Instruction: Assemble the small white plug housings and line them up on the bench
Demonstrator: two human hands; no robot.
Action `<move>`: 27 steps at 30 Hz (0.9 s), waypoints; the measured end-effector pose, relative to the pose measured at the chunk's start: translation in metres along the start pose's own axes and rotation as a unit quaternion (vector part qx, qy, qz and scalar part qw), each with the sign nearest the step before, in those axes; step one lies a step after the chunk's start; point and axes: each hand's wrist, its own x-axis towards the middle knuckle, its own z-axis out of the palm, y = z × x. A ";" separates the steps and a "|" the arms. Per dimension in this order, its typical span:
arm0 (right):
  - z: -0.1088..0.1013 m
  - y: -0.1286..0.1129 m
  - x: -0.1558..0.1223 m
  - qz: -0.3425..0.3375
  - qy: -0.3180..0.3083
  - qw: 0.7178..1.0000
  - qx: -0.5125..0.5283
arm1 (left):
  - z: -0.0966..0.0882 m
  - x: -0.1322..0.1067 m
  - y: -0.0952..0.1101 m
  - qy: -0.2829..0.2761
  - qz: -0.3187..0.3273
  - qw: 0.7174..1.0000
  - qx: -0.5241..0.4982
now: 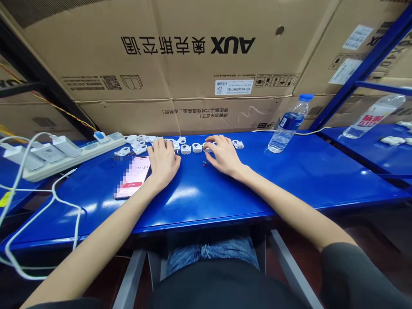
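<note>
My left hand [163,161] reaches over a loose group of white plugs [140,149], its fingers stretched forward and its thumb out to the side. Its fingertips hide some of them, and I see nothing held in it. My right hand [223,155] curves its thumb and fingers around a white plug [210,146] in the row on the blue table. More plugs with ring-shaped handles, such as this plug [186,149], stand between my hands. Past my right hand lies another plug [238,144]. A tiny red piece [204,164] rests below my right thumb.
A lit phone [137,174] lies left of my left wrist. Farther left, a power strip [86,155] holds several chargers, with white cables [77,214] hanging over the edge. A water bottle [288,124] stands right. Large cartons [180,81] wall off the back.
</note>
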 end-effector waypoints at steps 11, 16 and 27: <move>-0.006 0.004 0.002 -0.008 0.032 0.999 0.021 | -0.014 -0.013 0.028 0.090 0.110 0.987 -0.081; -0.007 0.001 0.002 -0.045 0.020 0.998 0.034 | -0.012 -0.016 0.031 0.072 0.128 0.982 -0.114; -0.003 0.001 0.001 -0.068 0.014 0.997 0.030 | -0.010 -0.016 0.033 0.056 0.177 0.974 -0.131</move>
